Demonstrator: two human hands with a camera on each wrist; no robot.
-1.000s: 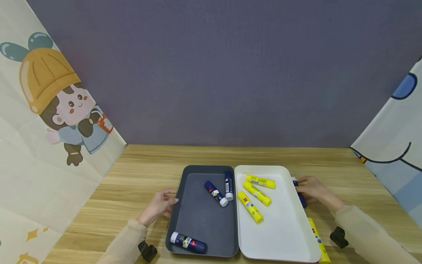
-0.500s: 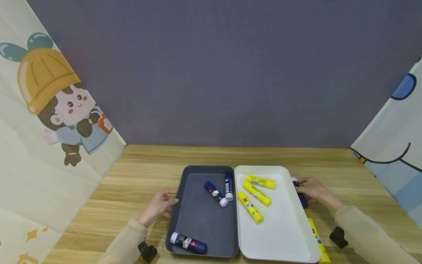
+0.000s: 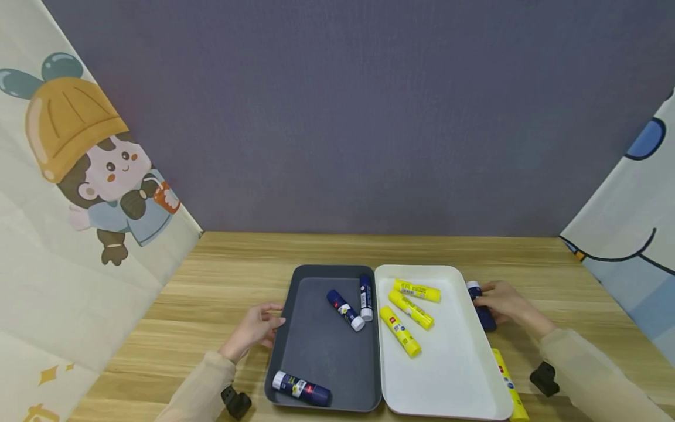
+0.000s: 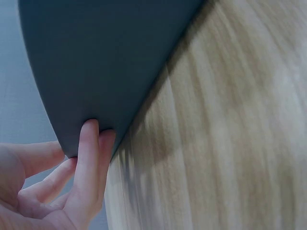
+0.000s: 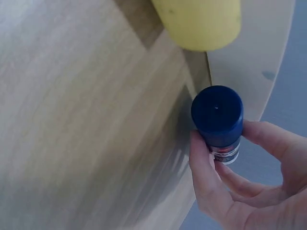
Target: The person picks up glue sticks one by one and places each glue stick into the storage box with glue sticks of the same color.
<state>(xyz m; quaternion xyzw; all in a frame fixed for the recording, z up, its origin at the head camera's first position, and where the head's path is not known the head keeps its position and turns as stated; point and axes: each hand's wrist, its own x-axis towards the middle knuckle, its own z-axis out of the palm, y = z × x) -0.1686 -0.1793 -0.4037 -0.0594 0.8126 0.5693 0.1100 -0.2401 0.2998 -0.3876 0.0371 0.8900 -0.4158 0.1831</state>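
My right hand [image 3: 503, 302] pinches a navy glue stick [image 3: 485, 318] with a white end, just outside the white tray's right wall. In the right wrist view, thumb and fingers hold this glue stick [image 5: 217, 115] from both sides, its blue end facing the camera. My left hand [image 3: 255, 328] grips the left rim of the dark grey tray [image 3: 327, 357]. In the left wrist view, fingers of the left hand [image 4: 81, 187] press the tray's outer wall [image 4: 105, 62], the thumb at its edge. Several navy glue sticks [image 3: 303, 388] lie in the grey tray.
Several yellow glue sticks [image 3: 401, 331] lie in the white tray [image 3: 448, 375], which stands against the grey one. Another yellow glue stick [image 3: 508, 384] lies along the white tray's outer right side. Behind the wooden table [image 3: 242, 252] rises a grey-purple panel [image 3: 337, 117].
My right hand has shifted slightly right, and the navy glue stick in its fingers has moved a little away from the white tray. The left hand and both trays have stayed put.
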